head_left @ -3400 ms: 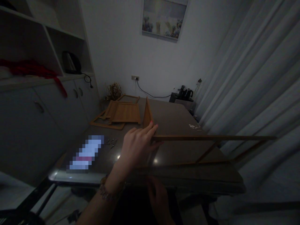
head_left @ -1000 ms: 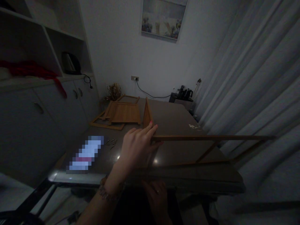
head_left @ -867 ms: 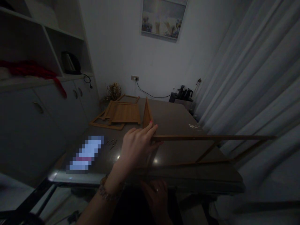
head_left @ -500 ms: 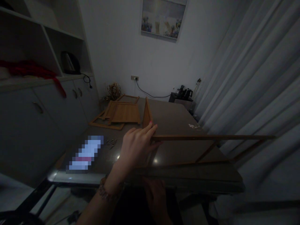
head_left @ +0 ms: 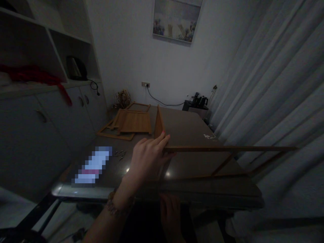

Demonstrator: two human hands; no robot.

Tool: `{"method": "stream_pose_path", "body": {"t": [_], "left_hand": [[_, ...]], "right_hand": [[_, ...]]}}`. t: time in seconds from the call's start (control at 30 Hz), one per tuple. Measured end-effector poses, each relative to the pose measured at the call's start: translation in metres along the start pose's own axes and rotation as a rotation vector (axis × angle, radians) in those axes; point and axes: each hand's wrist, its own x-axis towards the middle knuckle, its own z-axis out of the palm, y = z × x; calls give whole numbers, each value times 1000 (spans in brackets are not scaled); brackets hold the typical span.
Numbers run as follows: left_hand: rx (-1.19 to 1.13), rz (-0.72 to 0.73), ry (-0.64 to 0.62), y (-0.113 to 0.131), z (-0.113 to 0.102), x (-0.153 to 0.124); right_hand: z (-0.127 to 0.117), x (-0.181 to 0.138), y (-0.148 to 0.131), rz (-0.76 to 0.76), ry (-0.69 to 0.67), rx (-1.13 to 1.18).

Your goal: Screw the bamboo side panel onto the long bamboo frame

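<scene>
My left hand [head_left: 147, 158] grips the near corner of a thin wooden frame [head_left: 227, 149] that stands on edge along the front of the dark table [head_left: 187, 130] and juts out past its right side. An upright wooden panel [head_left: 158, 123] rises just behind my fingers. My right hand [head_left: 170, 216] hangs below the table's front edge in deep shadow, fingers pointing up towards the underside; whether it holds anything I cannot make out.
Flat wooden panels and frames [head_left: 129, 123] lie at the table's far left. Small screws [head_left: 120, 154] lie beside a blurred-out patch [head_left: 92, 165]. White cupboards with a kettle [head_left: 76, 67] stand on the left, curtains [head_left: 278, 84] on the right, a dark appliance [head_left: 199, 100] at the back.
My right hand has shifted slightly under the table edge. My left hand and the frame have stayed where they were.
</scene>
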Motion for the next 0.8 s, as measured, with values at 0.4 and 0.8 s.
{"method": "stream_pose_path", "body": {"t": [0.4, 0.8], "left_hand": [[-4, -12, 4, 1, -1, 1], [-5, -12, 2, 0, 0, 1]], "right_hand": [[-11, 5, 3, -321, -49, -122], [5, -1, -2, 137, -60, 176]]}}
